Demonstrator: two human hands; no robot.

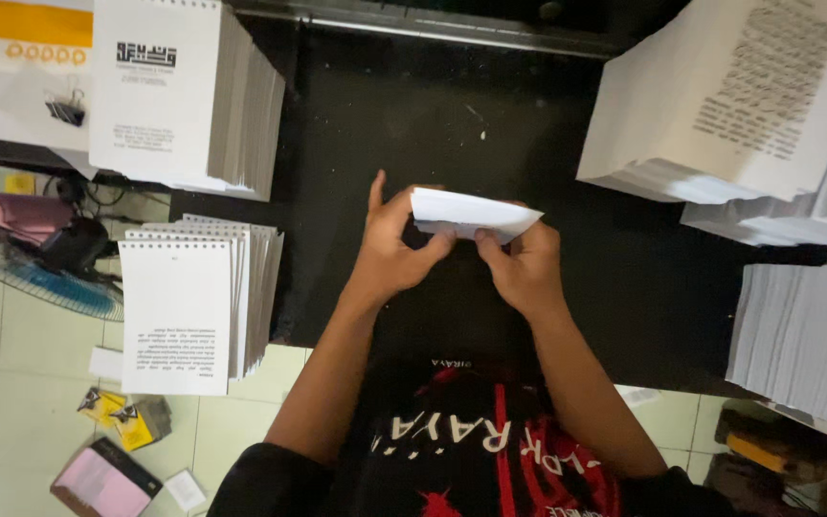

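Observation:
A white sheet of paper (471, 213), bent over on itself, is held above the black table (413, 124). My left hand (392, 249) grips its left end with the thumb under and the index finger raised. The right end is pinched by my right hand (524, 263) from below. Both hands meet at the middle of the view, just above my black printed shirt.
A tall stack of punched white sheets (184, 96) stands at the back left, a lower punched stack (193, 297) at the front left. Printed page stacks (729, 96) fill the back right, another pile (806, 345) the right. A fan (40, 273) and scraps lie on the tiled floor.

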